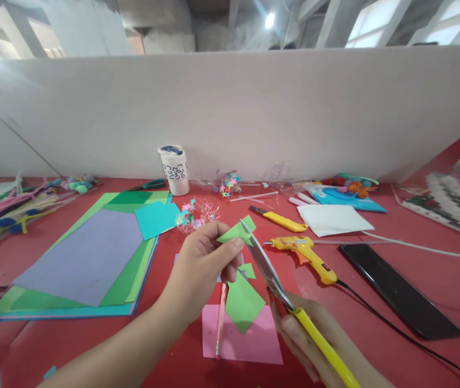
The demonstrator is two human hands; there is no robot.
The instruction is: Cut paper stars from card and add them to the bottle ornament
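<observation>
Pinched in my left hand (207, 264) is a small piece of light green paper (233, 233). My right hand (304, 334) grips scissors (270, 272) with a yellow handle, their blade tips at the right part of that green piece. Below the hands, a larger green paper piece (245, 304) and a smaller green scrap (248, 270) lie over a pink sheet (254, 345). A pink pencil (220, 323) rests on the pink sheet beside the larger piece. My left hand partly hides a purple paper beneath it.
Stacked coloured paper (80, 258) lies left. A white cup (175, 170) stands near the back wall. A yellow utility knife (280, 218), a yellow glue gun (306, 256) with its black cord, and a black phone (399, 291) lie right. Star decorations (193, 213) sit beyond my left hand.
</observation>
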